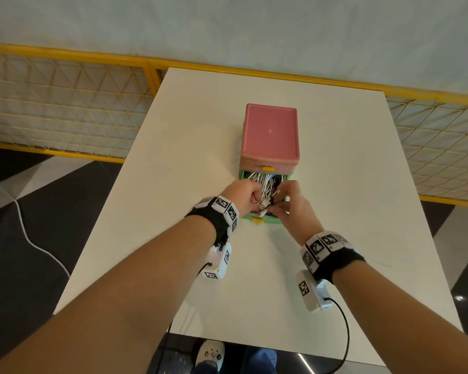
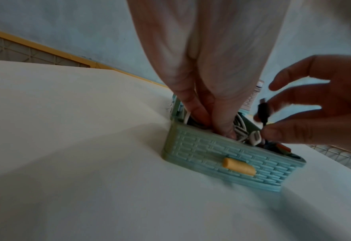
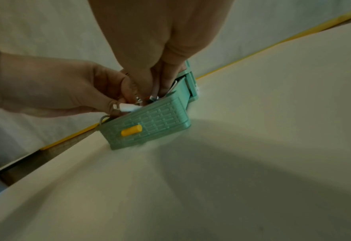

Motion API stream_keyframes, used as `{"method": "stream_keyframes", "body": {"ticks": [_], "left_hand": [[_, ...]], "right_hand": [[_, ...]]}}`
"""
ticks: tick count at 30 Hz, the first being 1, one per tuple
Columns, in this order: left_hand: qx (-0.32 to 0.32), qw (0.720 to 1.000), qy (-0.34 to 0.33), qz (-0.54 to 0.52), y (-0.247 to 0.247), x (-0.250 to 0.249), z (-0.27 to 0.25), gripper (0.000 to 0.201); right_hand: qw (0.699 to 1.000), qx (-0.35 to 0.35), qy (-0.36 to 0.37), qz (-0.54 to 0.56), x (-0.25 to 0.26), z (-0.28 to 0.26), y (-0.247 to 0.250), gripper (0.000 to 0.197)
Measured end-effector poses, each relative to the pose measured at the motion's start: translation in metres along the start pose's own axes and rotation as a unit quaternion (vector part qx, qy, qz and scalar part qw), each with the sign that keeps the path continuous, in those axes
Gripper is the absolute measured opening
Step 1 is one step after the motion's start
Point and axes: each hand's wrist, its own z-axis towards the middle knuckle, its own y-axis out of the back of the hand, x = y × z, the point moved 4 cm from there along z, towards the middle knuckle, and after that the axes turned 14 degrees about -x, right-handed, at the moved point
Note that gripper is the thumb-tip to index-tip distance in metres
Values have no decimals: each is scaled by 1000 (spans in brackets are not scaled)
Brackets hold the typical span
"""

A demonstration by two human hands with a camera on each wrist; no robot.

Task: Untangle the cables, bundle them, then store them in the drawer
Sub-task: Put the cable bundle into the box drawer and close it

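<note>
A small drawer box with a pink top (image 1: 270, 133) stands on the white table (image 1: 189, 147). Its green bottom drawer (image 1: 265, 219) is pulled out toward me and holds coiled white cables (image 1: 262, 180). My left hand (image 1: 254, 197) reaches into the drawer's left side with curled fingers and grips white cable ends; a white plug (image 3: 127, 106) sticks out by its thumb. My right hand (image 1: 280, 201) is over the drawer's right side and pinches a black connector (image 2: 263, 112) between thumb and forefinger. The woven green drawer front (image 2: 221, 159) carries a yellow handle (image 2: 239, 166).
The pink upper drawer is closed, with its own yellow handle (image 1: 268, 168). A yellow mesh fence (image 1: 65, 103) runs behind the table. A white cord (image 1: 25, 228) lies on the dark floor at the left. Bare tabletop surrounds the box on all sides.
</note>
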Motion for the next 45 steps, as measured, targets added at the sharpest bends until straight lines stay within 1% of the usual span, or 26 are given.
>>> {"method": "stream_keyframes", "body": {"ticks": [1,3,5,7,8,10,11,13,16,17,19,22,24,25,26,28,30,31,34,38,39,40,42,43,44,45], "left_hand": [[4,1000,2,0,0,0,0,12],[11,1000,1,-4,0,1,0,15],[19,1000,6,-16,2,3,0,15],[25,999,17,-32,5,4,0,5],[29,999,19,-38,5,4,-1,7],[38,999,13,-31,3,3,-2,26],[37,999,9,-25,2,2,-2,31],[30,999,12,-23,0,1,-1,32],[19,999,24,-43,-3,4,0,33],[18,998,27,-50,-2,5,1,32],[18,998,24,-52,-3,5,3,29],[-4,999,23,-40,-4,0,4,32],[-24,999,31,-32,-4,-3,2,33],[-32,999,33,-29,-5,-4,1,32],[-36,998,31,-28,-5,-5,0,29],[-30,999,15,-19,-6,-4,-3,19],[-17,1000,-7,-7,-5,-2,-5,13],[-14,1000,-12,-1,-4,-1,-6,14],[-7,1000,-4,22,-4,-2,-8,17],[-15,998,-12,61,-11,-7,-6,13],[-23,998,-12,62,-13,-8,-5,14],[-32,998,-11,59,-14,-9,-5,15],[-47,998,-1,41,-15,-10,-3,18],[-50,998,6,33,-15,-10,-1,18],[-51,998,13,27,-14,-11,0,18],[-52,998,19,25,-14,-11,1,17]], "right_hand": [[1000,7,1,-17,0,2,0,27],[996,18,49,-78,3,4,0,12],[984,33,95,-146,4,2,-2,12],[971,42,128,-196,6,-1,-5,15],[967,44,141,-208,6,-2,-5,16],[962,56,159,-215,7,-2,-3,19],[960,73,164,-215,8,-2,-2,21],[957,102,178,-207,8,-3,1,24],[964,102,176,-173,7,-8,5,20],[967,100,170,-165,7,-10,4,23],[962,101,167,-189,3,-12,-1,32],[944,98,203,-241,6,-15,-7,38],[913,122,228,-316,8,-18,-10,49],[898,131,233,-349,12,-18,-11,53],[890,129,239,-366,14,-18,-12,55],[883,120,246,-381,22,-19,-7,51],[899,133,221,-353,26,-15,-2,40],[909,150,203,-333,25,-8,-1,34],[913,197,201,-294,24,8,0,26],[897,215,169,-347,19,21,-2,27],[897,213,160,-354,17,23,-2,26],[903,204,149,-348,16,25,-2,24],[932,162,123,-299,12,29,4,12],[947,140,113,-267,11,29,7,10],[954,133,114,-242,10,28,7,13],[953,144,131,-231,9,25,5,18]]}}
